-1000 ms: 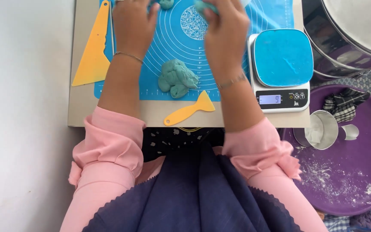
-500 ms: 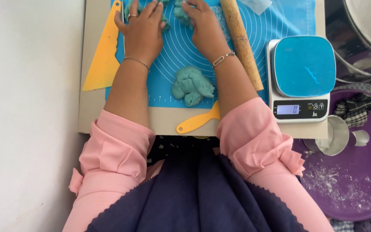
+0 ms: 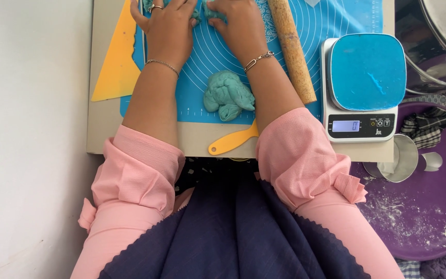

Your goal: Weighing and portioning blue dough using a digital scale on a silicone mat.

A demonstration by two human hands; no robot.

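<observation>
Under your hands [image 3: 202,26], soft matt teal dough [image 3: 228,95] on a smooth silicone mat [image 3: 336,20]; beside them, a rough-grained wooden rolling pin [image 3: 295,51] (glossy plastic scale [image 3: 365,85] beyond).
</observation>
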